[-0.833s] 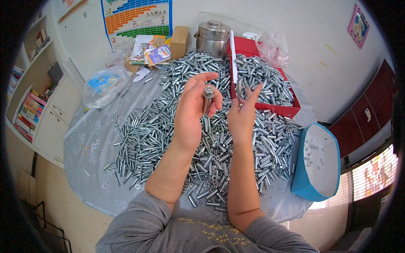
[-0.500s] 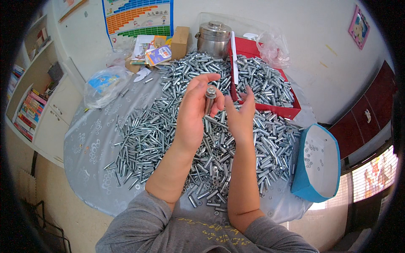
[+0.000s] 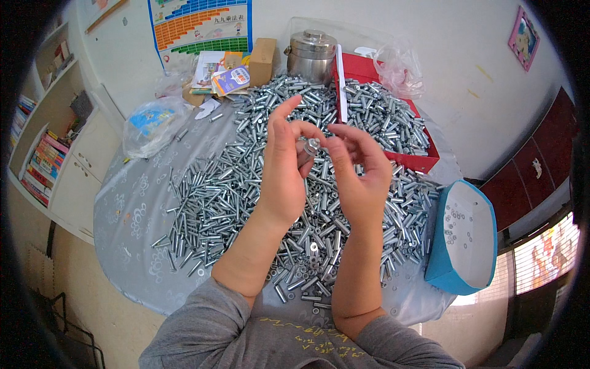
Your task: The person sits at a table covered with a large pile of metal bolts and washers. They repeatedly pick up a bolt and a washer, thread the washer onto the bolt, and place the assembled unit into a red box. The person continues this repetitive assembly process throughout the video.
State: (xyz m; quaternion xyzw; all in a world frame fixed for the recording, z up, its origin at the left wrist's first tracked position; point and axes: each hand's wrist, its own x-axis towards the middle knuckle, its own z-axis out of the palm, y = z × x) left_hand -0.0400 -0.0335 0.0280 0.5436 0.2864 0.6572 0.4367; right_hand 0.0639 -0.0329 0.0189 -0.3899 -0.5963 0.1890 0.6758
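Note:
My left hand (image 3: 284,166) is closed round a metal expansion bolt (image 3: 310,149), its nut-and-washer end turned up toward me; the index finger sticks up. Close beside that end, my right hand (image 3: 362,175) has its thumb and fingers bent in a pinch. Anything small between those fingertips is too hidden to make out. Under both hands spreads a large heap of loose bolts and metal sleeves (image 3: 215,200), with small nuts and washers (image 3: 313,261) mixed in near the front.
A red box (image 3: 424,161) full of bolts stands at the back right. A blue bin (image 3: 462,280) with several washers is at the right edge. Behind the heap are a steel pot (image 3: 312,58), a cardboard box (image 3: 263,61) and leaflets (image 3: 230,81). A plastic bag (image 3: 150,126) lies left.
My right hand has come up and over to the bolt, its spread fingers now bent in. The left hand has tilted the bolt and lowered it slightly; its index finger has straightened upward.

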